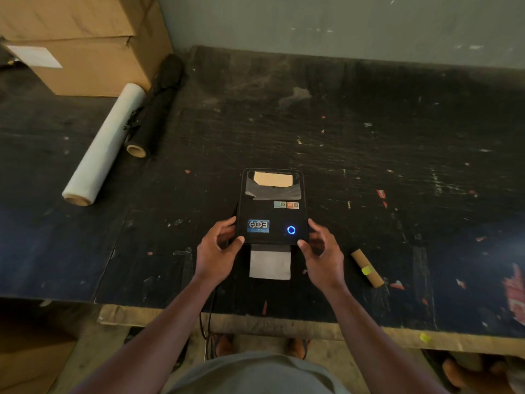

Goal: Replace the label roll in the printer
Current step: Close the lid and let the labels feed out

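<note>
A black, rounded-corner label printer sits near the front edge of the scuffed black desk, lid closed, with a blue ring light glowing on its top. A white label strip sticks out of its front slot onto the desk. The left hand and right hand flank the printer's near corners, fingers loosely spread and curled, tips touching its sides without clamping. An empty brown cardboard core lies just right of the right hand. Far left, a white film roll and a black film roll rest beside a brown cardboard box.
</note>
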A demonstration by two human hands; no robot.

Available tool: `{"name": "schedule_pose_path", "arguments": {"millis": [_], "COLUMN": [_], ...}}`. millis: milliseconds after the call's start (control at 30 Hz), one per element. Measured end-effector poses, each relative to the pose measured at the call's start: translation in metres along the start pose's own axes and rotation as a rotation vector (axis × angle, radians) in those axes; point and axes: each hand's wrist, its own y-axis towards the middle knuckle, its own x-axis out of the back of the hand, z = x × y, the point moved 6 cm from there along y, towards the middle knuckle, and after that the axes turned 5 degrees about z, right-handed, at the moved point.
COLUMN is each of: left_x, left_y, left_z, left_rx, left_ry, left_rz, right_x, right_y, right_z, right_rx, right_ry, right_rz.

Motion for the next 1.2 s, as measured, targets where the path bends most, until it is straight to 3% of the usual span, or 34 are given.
{"name": "schedule_pose_path", "arguments": {"millis": [1200], "left_x": [0.000], "left_y": [0.000], "left_z": [0.001], "left_rx": [0.013], "left_ry": [-0.014], "left_rz": [-0.006], "right_x": [-0.004], "right_y": [0.005], "right_z": [-0.010], "right_rx": [-0.001], "right_ry": [-0.007], "right_rz": [0.001]}}
